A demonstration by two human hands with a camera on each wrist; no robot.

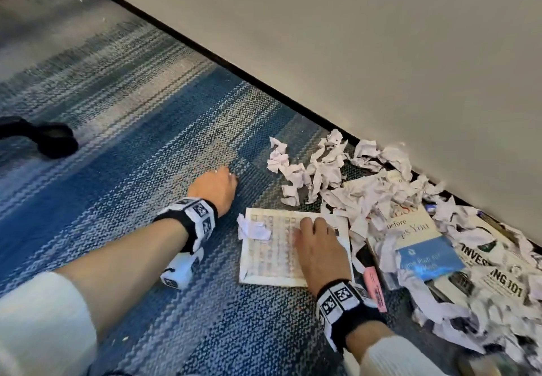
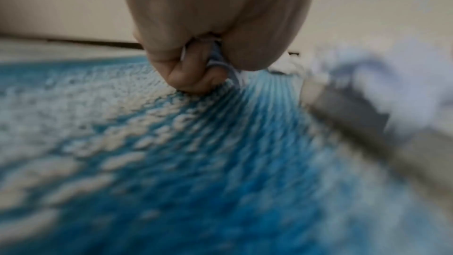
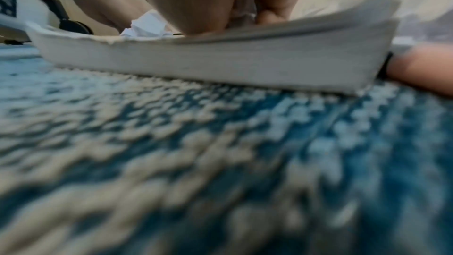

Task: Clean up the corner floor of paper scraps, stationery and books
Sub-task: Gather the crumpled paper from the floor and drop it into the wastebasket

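Lying flat on the blue-and-grey woven carpet at lower centre of the head view is a thick white paperback book with a grid-patterned cover, set a little apart from the main heap. The right hand rests on its right half with fingers spread flat and fairly straight, pressing rather than gripping. A small crumpled white paper scrap sits on the book's upper left corner.

To the right, filling the lower right of the frame against the dark skirting, lies the heap of crumpled white paper scraps. Beneath and among them are a cream-covered book with red and black lettering, a blue booklet, a black-and-white book titled with "101" and a pink highlighter pen just beside the gridded book.

The left hand, left of the heap on bare carpet, has its fingers curled tight; the left wrist view shows something pale, probably scraps of paper, pinched inside the left hand's fist, though blur hides what exactly.

Judging by this, the task is in its early part: nearly all scraps, the pen and several books remain on the floor, with only one book drawn clear. No bin or shelf is visible. A black chair caster stands at far left.
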